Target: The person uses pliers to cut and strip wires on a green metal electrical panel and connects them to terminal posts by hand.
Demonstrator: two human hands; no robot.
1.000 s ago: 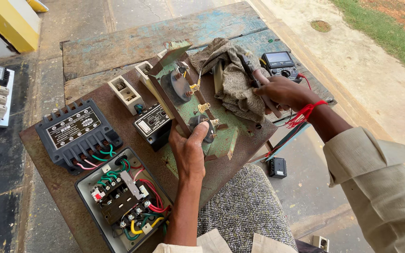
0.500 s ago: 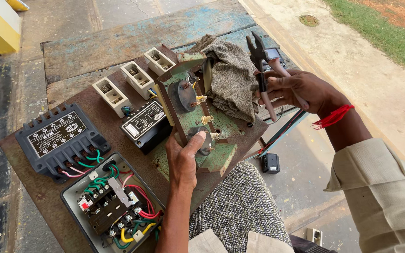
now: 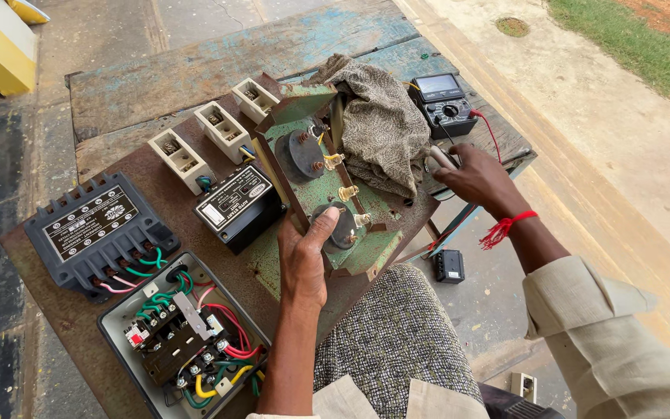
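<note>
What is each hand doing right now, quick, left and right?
Left hand: closed on the edge of the green metal switch panel, thumb by a round black part.
Right hand: closed on a tool handle; the tool's kind cannot be told.

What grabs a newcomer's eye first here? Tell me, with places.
The green metal part at centre, studded with brass terminals, gripped by the left hand. Right of it, the right hand holds a tool beside a rag, with a multimeter behind. At lower left, an open box shows red, green and yellow wires.
</note>
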